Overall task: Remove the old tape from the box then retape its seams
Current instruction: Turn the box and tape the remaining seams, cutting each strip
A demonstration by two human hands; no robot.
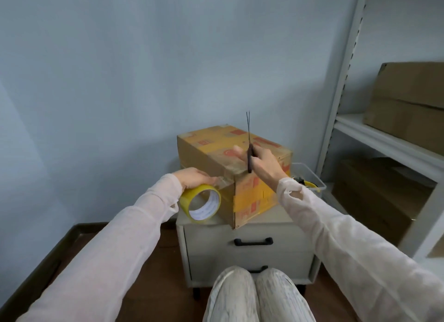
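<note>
In the head view, your brown cardboard box with yellow and red print [216, 151] sat on the pale grey drawer cabinet [211, 245], one corner toward you. Your left hand [194, 177] curled over the yellow roll of packing tape [200, 205], holding it against the box's left face, while your right hand [262, 163] clenched the dark-handled scissors [249, 158] above the box top, blades pointing up

Yellow tape roll [191, 195] is beside worn cardboard box [216, 153].

the cardboard box [206, 153] lies askew on a pale drawer cabinet [276, 252] standing on the floor [168, 285].
</note>
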